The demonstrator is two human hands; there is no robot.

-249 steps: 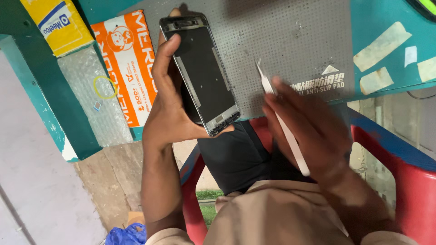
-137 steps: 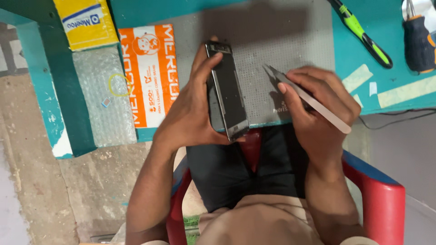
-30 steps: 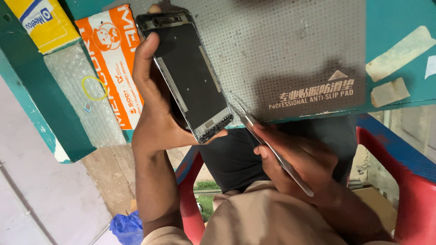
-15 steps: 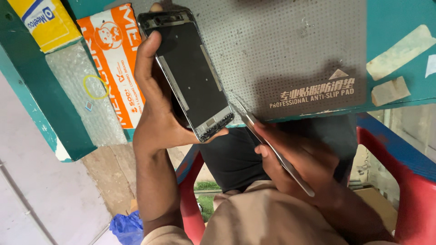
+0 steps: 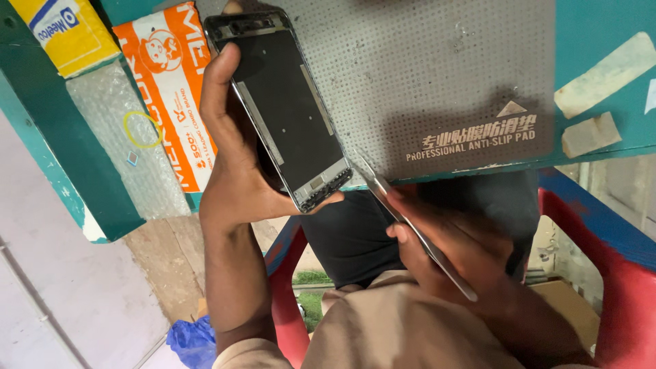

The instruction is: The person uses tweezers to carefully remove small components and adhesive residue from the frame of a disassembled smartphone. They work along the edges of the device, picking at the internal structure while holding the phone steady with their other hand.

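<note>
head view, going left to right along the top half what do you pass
yellow packet → bubble wrap with a yellow rubber band → orange packet → left hand holding the opened phone → grey anti-slip pad → tape strips on the teal table

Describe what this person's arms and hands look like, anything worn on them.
Both hands are bare: no gloves, rings or watch show on the left hand or the right hand. The left forearm is uncovered down to the picture's edge, with no sleeve in sight. The right forearm is mostly hidden behind a beige garment.
</note>
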